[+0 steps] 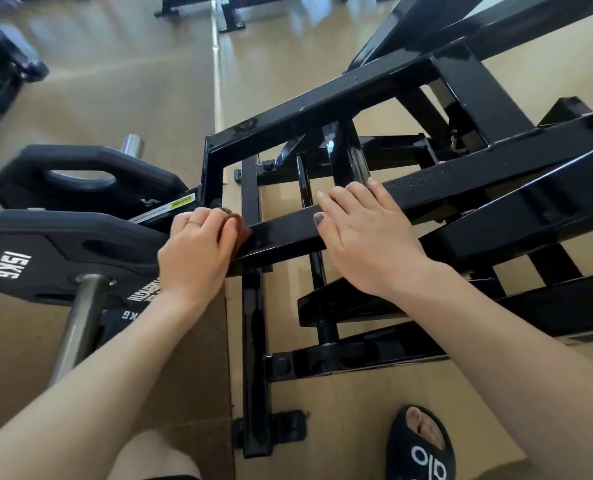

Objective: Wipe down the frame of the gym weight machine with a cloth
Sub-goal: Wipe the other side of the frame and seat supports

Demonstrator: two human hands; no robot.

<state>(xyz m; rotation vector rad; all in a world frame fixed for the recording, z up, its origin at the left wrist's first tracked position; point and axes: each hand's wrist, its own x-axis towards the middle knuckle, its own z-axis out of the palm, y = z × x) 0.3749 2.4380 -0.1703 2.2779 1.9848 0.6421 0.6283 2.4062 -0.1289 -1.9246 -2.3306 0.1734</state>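
The black steel frame (322, 109) of the weight machine fills the middle and right of the head view. My left hand (198, 251) grips a brown cloth (243, 233), mostly hidden under the fingers, and presses it on the left end of a near black bar (284, 230). My right hand (364, 240) rests flat on the same bar a little to the right, fingers straight and spread. Small water drops sit on the bar beyond the right hand.
Two black weight plates (56, 258), the near one marked 15KG, hang on steel pegs (80, 323) at the left. My foot in a black sandal (421, 448) stands on the tan floor at bottom right. Other gym equipment (4, 60) lies at the top left and far back.
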